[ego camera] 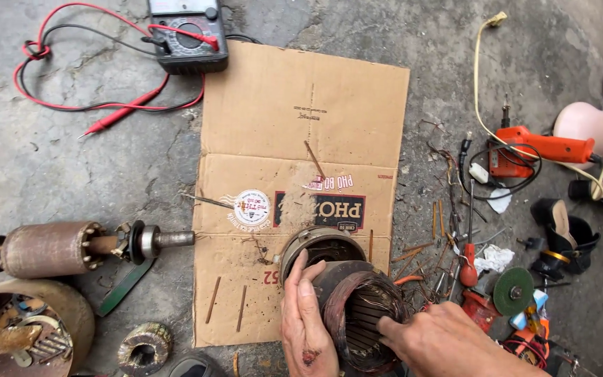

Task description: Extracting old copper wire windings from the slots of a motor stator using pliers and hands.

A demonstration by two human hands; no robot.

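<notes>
**Both hands on a motor stator**

The left hand (306, 322) lies flat against the left side of the stator (349, 300), fingers pointing up along its housing, its grip loose and pressed to the metal rather than closed round it. The right hand (435, 338) comes in from the lower right, fingertips pinched narrow at the copper winding (368, 311) on the stator's open end; whether they clasp a wire I cannot tell. The stator lies on its side at the lower edge of a flattened cardboard sheet (294, 119) spread on the concrete floor (71, 167).

Thin sticks and bits of copper wire lie scattered on the cardboard around the stator. To the left, off the cardboard, a rotor (64, 246) lies on the floor, its shaft pointing at the sheet. Below it sits a round metal housing (29, 328) holding scraps, with a small wire coil (144, 347) just beside. At the top, a multimeter (186, 31) rests with red and black leads looping left. To the right lie a screwdriver (468, 262), a green disc (513, 291) and an orange tool (542, 148).
</notes>
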